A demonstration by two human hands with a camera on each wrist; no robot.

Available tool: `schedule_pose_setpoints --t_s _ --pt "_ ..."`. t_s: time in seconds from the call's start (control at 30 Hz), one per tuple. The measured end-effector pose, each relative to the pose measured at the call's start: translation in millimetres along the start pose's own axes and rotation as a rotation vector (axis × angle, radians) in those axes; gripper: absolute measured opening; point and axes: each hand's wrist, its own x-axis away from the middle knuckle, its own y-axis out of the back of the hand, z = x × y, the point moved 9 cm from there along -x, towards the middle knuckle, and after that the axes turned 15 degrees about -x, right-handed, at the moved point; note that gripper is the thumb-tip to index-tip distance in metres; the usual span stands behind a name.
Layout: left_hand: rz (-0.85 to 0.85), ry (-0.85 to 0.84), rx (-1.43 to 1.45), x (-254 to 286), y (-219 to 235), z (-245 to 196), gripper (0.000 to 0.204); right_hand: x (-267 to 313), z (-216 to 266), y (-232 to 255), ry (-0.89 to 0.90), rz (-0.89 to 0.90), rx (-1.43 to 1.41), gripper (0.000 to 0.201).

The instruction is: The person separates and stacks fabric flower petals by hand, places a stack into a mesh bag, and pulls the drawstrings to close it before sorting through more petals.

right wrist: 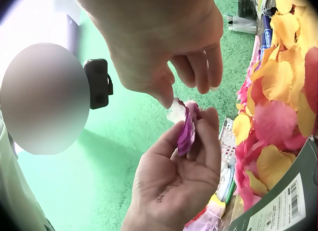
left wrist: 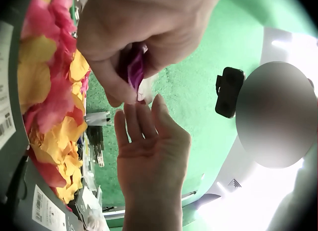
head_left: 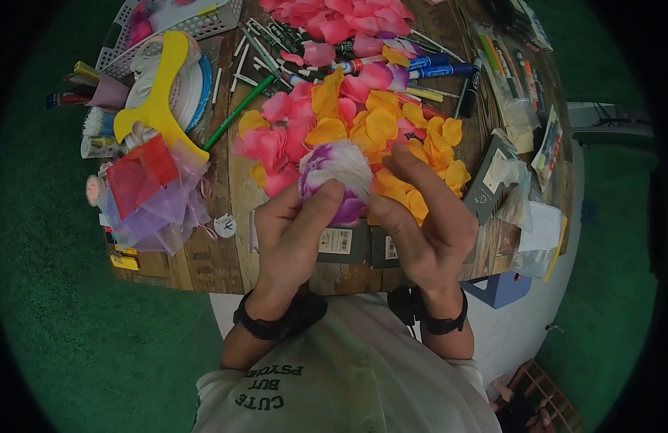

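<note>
My left hand point(head_left: 291, 231) pinches a small stack of purple-and-white artificial flower petals point(head_left: 341, 173), the thumb lying over its front. In the right wrist view the petals point(right wrist: 187, 134) are seen edge-on between the left hand's point(right wrist: 174, 179) thumb and fingers. My right hand point(head_left: 439, 227) is just to the right, its thumb tip close by the white edge of the petals and its other fingers apart and loosely bent. Seen from the left wrist, the right hand point(left wrist: 156, 159) shows its palm, fingertips right below the petals. Beneath lie yellow petals point(head_left: 377, 126) and pink petals point(head_left: 276, 148).
Dark boxes with barcode labels point(head_left: 336, 241) lie at the table's near edge. Markers point(head_left: 442, 71) are strewn behind the petals. On the left are a yellow three-armed piece point(head_left: 161, 94), mesh pouches point(head_left: 161, 198) and a white basket point(head_left: 226, 14). Bagged pens point(head_left: 511, 72) line the right.
</note>
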Motion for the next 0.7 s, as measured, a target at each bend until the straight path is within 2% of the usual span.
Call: schedule_pose_setpoints --t_s 0.13,0.23,0.27,0.3,0.33,0.4,0.63,0.7 --pt "0.081 0.021 -0.081 6.8 -6.4 -1.7 0.025 -2.5 11.7 -10.8 0.070 0.127 0.058 0.021" --pt "0.087 0.061 -0.075 11.2 -10.7 -5.1 0.029 2.1 6.4 -9.5 0.022 0.074 -0.010 0.018" --pt "0.086 0.062 -0.073 11.6 -10.2 -3.8 0.029 3.9 0.1 -5.3 -0.062 0.025 -0.069 0.018" --pt "0.115 0.061 0.033 11.7 -12.1 -2.6 0.033 6.1 -6.7 -1.5 -0.146 -0.027 -0.128 0.019" --pt "0.144 0.059 0.140 11.9 -14.5 -2.4 0.036 7.0 -6.8 -2.2 -0.146 -0.027 -0.126 0.019" --pt "0.131 0.092 0.164 11.0 -16.3 -2.8 0.039 10.3 -16.4 0.5 -0.238 -0.098 -0.225 0.018" --pt "0.097 0.116 0.202 9.1 -16.9 4.1 0.041 11.9 -15.5 -7.3 -0.194 -0.083 -0.182 0.025" --pt "0.094 0.122 0.208 9.2 -17.0 2.4 0.041 16.7 -29.4 -6.8 -0.346 -0.194 -0.378 0.031"
